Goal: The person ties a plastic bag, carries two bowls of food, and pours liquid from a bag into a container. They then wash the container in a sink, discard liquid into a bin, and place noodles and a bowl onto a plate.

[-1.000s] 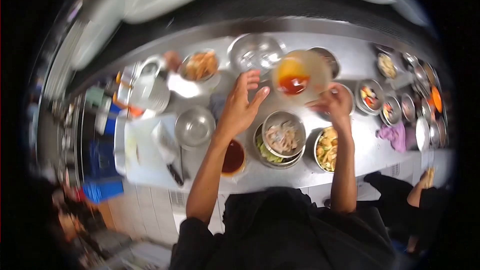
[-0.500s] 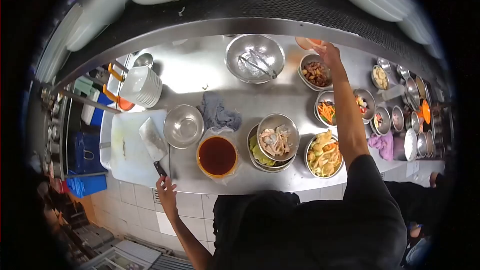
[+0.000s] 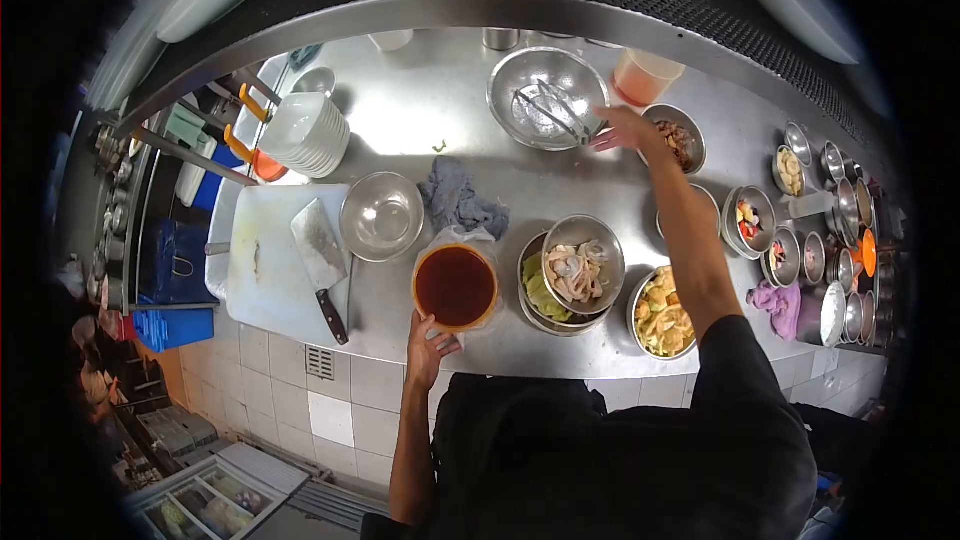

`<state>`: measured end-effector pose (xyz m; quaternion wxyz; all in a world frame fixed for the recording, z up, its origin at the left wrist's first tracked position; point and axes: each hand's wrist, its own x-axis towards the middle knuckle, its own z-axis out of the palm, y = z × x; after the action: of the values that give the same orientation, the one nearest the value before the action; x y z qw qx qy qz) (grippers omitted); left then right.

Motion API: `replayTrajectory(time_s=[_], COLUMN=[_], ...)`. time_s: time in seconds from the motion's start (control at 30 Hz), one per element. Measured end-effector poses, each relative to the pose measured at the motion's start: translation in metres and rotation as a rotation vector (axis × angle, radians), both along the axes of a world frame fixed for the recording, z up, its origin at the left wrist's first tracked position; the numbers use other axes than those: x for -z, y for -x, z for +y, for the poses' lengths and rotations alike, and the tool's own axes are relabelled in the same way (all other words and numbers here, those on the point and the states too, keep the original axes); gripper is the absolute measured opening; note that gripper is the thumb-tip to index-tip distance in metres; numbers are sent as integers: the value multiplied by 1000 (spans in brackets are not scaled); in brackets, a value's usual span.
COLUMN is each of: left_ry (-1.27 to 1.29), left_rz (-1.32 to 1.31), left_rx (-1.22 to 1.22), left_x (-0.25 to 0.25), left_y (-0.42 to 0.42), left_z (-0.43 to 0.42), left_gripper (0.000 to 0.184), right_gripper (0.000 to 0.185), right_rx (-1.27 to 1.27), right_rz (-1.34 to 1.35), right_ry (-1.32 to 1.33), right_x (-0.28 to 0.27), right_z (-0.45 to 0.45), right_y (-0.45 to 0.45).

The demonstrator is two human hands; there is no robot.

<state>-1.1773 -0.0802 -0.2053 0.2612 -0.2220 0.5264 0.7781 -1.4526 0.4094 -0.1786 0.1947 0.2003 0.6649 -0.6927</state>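
The sauce tub [image 3: 484, 322] stands on the counter [image 3: 390, 335], near its front edge. The left hand [image 3: 430, 348] contacts its 7 o'clock side, thumb and fingers parted; firm grip cannot be confirmed. One-sided lifting could tilt the tub and spill the dark sauce [image 3: 456, 285]. At 3 o'clock, the meat bowl [image 3: 620, 260] overlaps a bowl of greens [image 3: 540, 295]; a sideways knock could dislodge it. Between 1 and 2 o'clock, the right hand [image 3: 627, 128] is spread and empty; careless contact could flip the nearby tongs [image 3: 550, 110].
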Motion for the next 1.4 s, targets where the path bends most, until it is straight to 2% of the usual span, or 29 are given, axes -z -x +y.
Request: replayTrajectory(time_s=[0.03,0.07,0.13,0.23,0.33,0.4,0.43,0.5,0.53,0.6,0.67,0.77,0.93,1.0,1.03,1.07,1.13,1.17,1.2,1.27,1.33,1.4], left_ry=[-10,-18,-12,-12,3,19,16,15,13,8,-18,-42,-44,-58,-54,-49,-33,-19,-21,13,22,13], left_rz=[8,14,3,-9,-16,-14,-15,-26,-32,-34,-32,-11,-33,-23,-9,4,-1,-13,-8,-7,2,24], left_rx=[4,9,-8,-5,17,25,30,35,28,20,15,47,55,89,88,84,90,85,87,139,160,167], left_x=[0,0,-2,1,1,0,1,2,2,2,6,11,13,14,10,8,9,8,7,1,-1,2], left_y=[6,10,16,28,35,42,43,42,42,46,45,47,47,47,47,48,49,49,50,52,51,54], left_z=[2,3,11,18,25,28,28,28,29,30,29,27,23,24,26,27,28,29,28,31,36,38], left_gripper=[60,57,55,53,52,52,52,52,51,51,51,49,48,46,46,47,47,48,48,52,52,51], right_gripper=[61,61,46,42,46,64,64,85,85,95,87,78,61,51,48,48,48,49,46,40,44,58], right_rx=[14,18,201,282,272,213,222,77,82,-680,-934,-980,-851,-929,-929,-916,-757,-850,-890,-859,-766,-208], right_rz=[54,59,86,98,101,105,110,-1,-6,-130,-183,-176,-258,0,-63,-58,-397,-453,-469,-435,2,139], right_ry=[126,126,211,269,356,404,402,41,43,-351,-413,-335,-368,-186,-152,-154,-213,-226,-175,-187,-404,-28], right_x=[25,23,26,9,22,21,13,-5,-3,-1,-13,26,39,36,40,22,-14,7,26,10,32,-9], right_z=[-3,-13,-37,-69,-82,-94,-98,-106,-105,-98,-112,-99,-68,-53,-46,-46,-45,-31,-15,1,59,32], right_y=[7,6,0,1,14,18,15,4,-2,-14,-58,-94,-132,-148,-151,-158,-174,-175,-178,-168,-132,-96])
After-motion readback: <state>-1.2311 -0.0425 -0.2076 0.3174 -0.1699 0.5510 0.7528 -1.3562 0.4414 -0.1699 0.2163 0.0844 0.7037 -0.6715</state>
